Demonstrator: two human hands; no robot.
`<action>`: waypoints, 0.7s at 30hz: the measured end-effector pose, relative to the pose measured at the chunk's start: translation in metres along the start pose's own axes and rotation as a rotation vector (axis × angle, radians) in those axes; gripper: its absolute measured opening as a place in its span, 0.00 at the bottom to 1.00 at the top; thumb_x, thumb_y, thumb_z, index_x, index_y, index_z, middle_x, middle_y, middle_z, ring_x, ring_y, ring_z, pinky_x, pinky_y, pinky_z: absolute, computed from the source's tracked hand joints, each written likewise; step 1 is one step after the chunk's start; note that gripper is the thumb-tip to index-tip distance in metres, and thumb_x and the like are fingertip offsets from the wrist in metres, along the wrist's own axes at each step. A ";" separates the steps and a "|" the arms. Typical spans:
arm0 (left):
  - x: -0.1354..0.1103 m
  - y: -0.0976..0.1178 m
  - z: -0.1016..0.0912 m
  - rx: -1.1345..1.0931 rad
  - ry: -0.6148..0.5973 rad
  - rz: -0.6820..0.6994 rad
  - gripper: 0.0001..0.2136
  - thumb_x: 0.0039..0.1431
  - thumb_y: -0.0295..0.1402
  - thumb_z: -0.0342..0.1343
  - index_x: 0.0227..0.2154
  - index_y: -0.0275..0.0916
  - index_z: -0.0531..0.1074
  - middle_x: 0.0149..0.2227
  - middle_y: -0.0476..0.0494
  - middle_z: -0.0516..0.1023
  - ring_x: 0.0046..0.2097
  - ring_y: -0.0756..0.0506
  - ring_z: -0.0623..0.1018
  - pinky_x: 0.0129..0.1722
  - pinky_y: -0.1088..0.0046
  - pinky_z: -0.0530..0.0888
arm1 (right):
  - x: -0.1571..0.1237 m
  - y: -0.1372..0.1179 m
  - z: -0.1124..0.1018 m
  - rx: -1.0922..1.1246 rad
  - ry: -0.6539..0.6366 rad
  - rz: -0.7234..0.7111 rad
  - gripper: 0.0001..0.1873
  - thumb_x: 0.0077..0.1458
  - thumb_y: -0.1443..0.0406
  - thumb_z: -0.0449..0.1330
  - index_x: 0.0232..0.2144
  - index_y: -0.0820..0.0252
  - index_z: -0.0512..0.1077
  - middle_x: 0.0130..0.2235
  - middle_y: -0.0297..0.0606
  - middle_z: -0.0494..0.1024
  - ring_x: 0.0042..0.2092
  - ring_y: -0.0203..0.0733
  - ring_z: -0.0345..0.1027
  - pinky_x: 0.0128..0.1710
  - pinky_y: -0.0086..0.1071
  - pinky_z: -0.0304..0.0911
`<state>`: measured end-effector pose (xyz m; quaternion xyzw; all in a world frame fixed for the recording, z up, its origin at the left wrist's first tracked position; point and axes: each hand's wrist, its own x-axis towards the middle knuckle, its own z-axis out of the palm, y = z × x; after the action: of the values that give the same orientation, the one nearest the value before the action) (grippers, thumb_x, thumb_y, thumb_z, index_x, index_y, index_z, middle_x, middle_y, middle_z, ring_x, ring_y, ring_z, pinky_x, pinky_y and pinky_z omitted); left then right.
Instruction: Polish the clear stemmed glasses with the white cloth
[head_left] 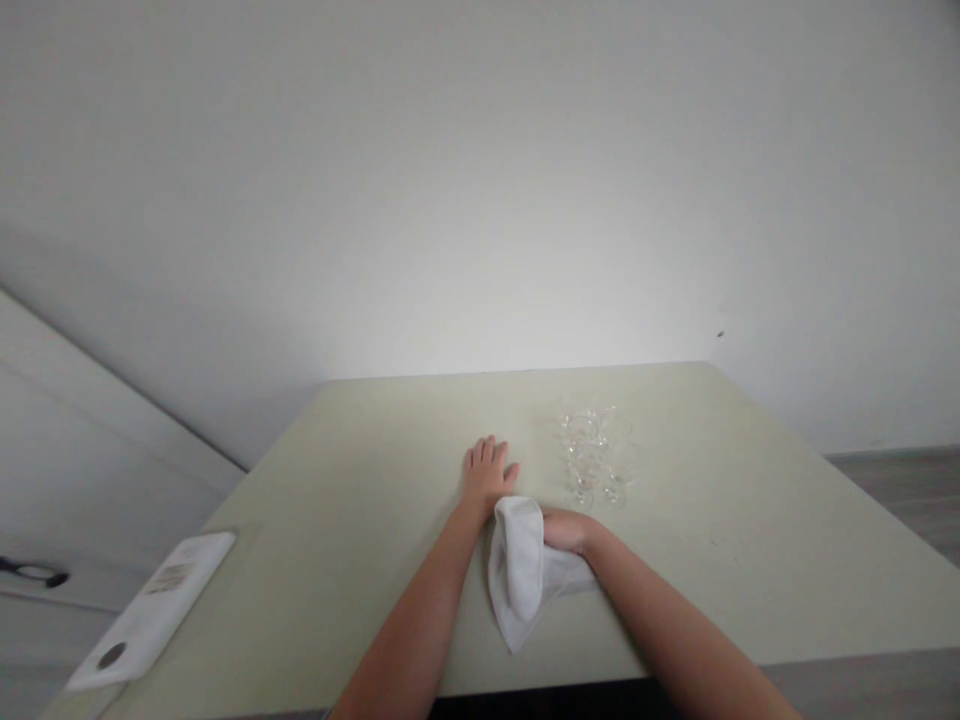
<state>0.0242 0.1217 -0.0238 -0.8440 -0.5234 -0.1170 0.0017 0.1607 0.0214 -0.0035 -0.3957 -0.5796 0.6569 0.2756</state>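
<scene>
My left hand [487,475] lies flat on the pale table, palm down with its fingers spread and nothing in it. Just right of it and nearer to me, my right hand [567,530] grips a white cloth [517,560]. Part of the cloth hangs over that hand and hides its fingers; a pointed corner hangs toward the front edge. Beyond my right hand stands a close group of several small clear glass pieces [592,450], apart from both hands. Their outlines are too faint to tell their exact kind.
The pale table [360,480] reaches back to a plain white wall [480,200]. At its left edge lies a flat white slab [161,600] with a dark round spot and a printed patch. A pale cabinet with a dark handle [34,572] stands at the left.
</scene>
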 end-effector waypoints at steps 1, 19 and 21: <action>0.000 0.000 0.000 0.001 0.002 -0.001 0.24 0.63 0.44 0.45 0.59 0.39 0.62 0.64 0.34 0.60 0.65 0.34 0.58 0.61 0.51 0.56 | 0.000 0.000 0.000 -0.004 -0.001 -0.001 0.26 0.44 0.50 0.62 0.41 0.62 0.75 0.45 0.42 0.76 0.55 0.56 0.61 0.63 0.52 0.44; -0.001 0.000 0.001 -0.002 0.026 -0.002 0.24 0.62 0.44 0.46 0.59 0.42 0.62 0.64 0.36 0.60 0.64 0.35 0.58 0.61 0.52 0.56 | -0.002 -0.005 0.001 -0.038 0.015 -0.004 0.26 0.44 0.50 0.62 0.42 0.60 0.76 0.45 0.40 0.76 0.57 0.55 0.60 0.62 0.45 0.49; -0.001 0.000 0.001 0.001 0.017 -0.002 0.24 0.62 0.44 0.46 0.59 0.41 0.62 0.64 0.36 0.60 0.65 0.35 0.58 0.61 0.53 0.56 | -0.002 -0.005 0.001 -0.039 0.016 0.002 0.26 0.43 0.50 0.62 0.42 0.60 0.75 0.46 0.41 0.76 0.57 0.56 0.60 0.62 0.46 0.49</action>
<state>0.0239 0.1213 -0.0245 -0.8425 -0.5242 -0.1241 0.0065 0.1603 0.0203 0.0016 -0.4070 -0.5896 0.6426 0.2717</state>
